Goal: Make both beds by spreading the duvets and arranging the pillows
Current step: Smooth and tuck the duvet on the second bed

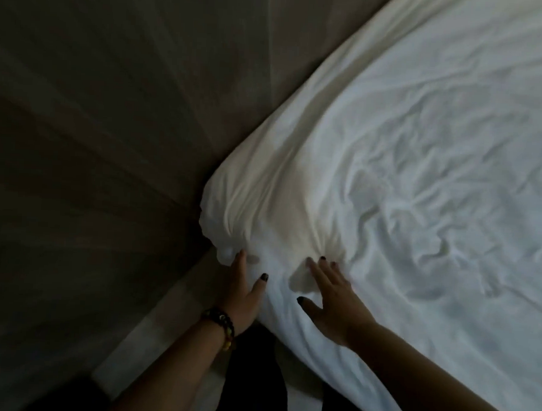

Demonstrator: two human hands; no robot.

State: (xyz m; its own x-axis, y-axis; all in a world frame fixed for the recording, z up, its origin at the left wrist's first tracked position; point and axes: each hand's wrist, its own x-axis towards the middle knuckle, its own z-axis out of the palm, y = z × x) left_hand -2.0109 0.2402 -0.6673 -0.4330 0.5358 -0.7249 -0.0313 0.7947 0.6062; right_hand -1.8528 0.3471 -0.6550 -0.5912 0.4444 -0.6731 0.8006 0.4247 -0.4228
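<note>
Neither hand has a closed grip: both lie with straight fingers against the crumpled white cotton duvet (404, 180), which covers the bed and fills the right side of the view from top to bottom. Its rounded near corner bulges at centre frame, bunched into soft folds, and hangs over the bed's edge toward the dim floor. The dark brown panelled wall (113, 89) takes up the left side and meets the duvet along a slanting line. The right hand (331, 298) rests flat on top of the corner, fingers spread and dark-painted nails showing, its fingertips pressing a dimple into the cloth. The left hand (244, 294) lies against the corner's outer side, thumb on the fabric. A dark beaded bracelet (219, 322) circles the left wrist.
</note>
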